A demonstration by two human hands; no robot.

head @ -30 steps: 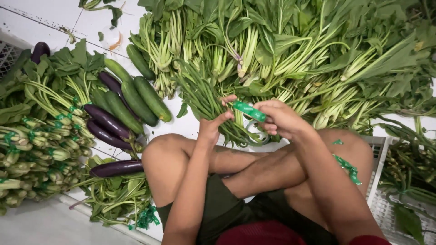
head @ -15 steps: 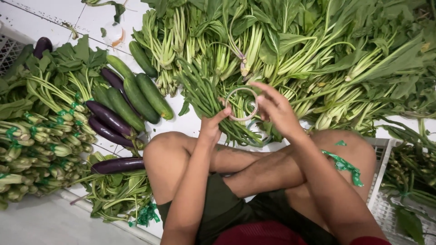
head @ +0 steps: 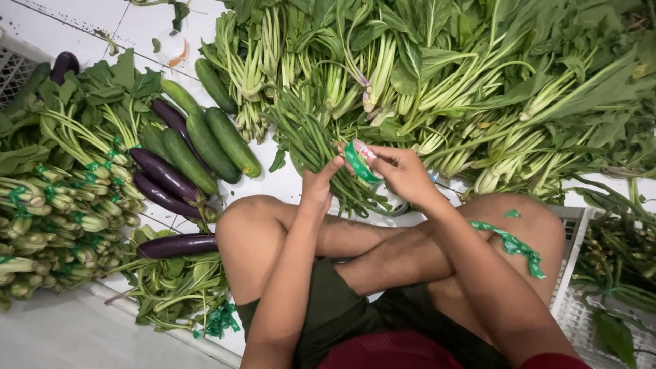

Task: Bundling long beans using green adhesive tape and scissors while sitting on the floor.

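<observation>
I sit cross-legged on a white tiled floor. My left hand (head: 320, 184) grips a bunch of long green beans (head: 309, 143) that lies on the floor ahead of my knees. My right hand (head: 403, 172) holds a roll of green tape (head: 362, 161) against the bunch, with a green strip running toward the left hand. Several torn strips of green tape (head: 514, 243) lie stuck on my right knee.
A large heap of leafy greens (head: 478, 82) fills the far side. Cucumbers (head: 208, 140) and purple aubergines (head: 164, 181) lie to the left, next to tied bunches of greens (head: 48, 205). White plastic crates stand at the right (head: 570, 287) and far left (head: 14, 65).
The right hand turned the tape roll around at the bean bunch and came down closer to the left hand. The view shifted slightly.
</observation>
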